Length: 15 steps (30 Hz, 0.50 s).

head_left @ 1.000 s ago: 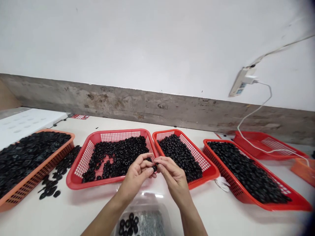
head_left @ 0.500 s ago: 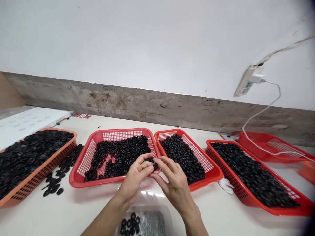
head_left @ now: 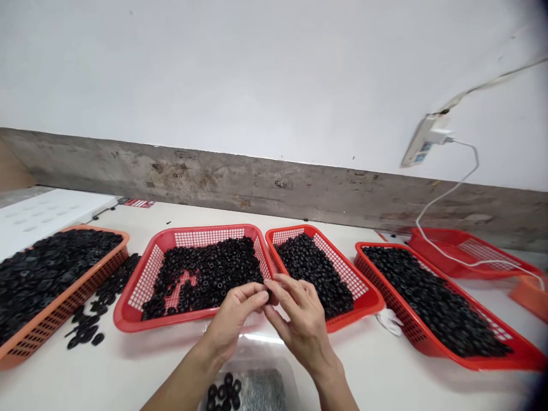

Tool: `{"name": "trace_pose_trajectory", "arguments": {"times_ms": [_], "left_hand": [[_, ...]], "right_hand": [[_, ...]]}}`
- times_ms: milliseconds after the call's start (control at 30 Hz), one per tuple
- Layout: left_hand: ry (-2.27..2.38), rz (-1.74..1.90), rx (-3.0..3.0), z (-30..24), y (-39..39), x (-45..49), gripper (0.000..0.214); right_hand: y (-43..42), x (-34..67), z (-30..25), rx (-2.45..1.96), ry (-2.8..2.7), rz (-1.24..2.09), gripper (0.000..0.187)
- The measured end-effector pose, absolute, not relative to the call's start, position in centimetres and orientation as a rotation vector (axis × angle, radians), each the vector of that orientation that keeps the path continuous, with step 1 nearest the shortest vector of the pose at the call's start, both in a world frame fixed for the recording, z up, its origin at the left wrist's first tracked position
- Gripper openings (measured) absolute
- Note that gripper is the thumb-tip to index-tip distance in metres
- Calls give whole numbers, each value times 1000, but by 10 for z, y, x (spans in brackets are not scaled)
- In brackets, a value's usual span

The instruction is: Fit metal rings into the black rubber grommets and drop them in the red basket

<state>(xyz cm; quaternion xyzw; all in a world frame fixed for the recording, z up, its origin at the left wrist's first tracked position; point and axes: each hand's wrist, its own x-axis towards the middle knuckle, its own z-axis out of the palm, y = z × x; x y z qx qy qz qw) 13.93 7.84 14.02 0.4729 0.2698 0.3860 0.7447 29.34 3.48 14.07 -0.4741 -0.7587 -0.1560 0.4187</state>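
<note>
While the left hand and right hand are held together above the rim of a red plastic basket, a small black rubber ring is pinched between their closed fingertips.

White table with red mesh baskets

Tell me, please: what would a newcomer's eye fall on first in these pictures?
First come the red mesh baskets in a row on the white table, heaped with small black rubber rings. In the middle, the left hand and right hand meet above the front rim of a basket. High on the right, a power strip hangs on the wall.
</note>
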Motion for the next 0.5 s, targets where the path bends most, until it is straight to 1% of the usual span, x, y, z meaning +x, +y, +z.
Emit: {"name": "trace_pose_trajectory", "arguments": {"times_ms": [133,267,500], "left_hand": [[613,872,1015,140,77,140,18],[606,876,1021,138,75,141,18],[612,872,1025,137,74,144,17]], "right_hand": [[35,292,139,-1225,-1949,-379,41],[35,290,140,-1211,-1955,-421,34],[35,287,144,-1151,-1951,-406,31]]}}
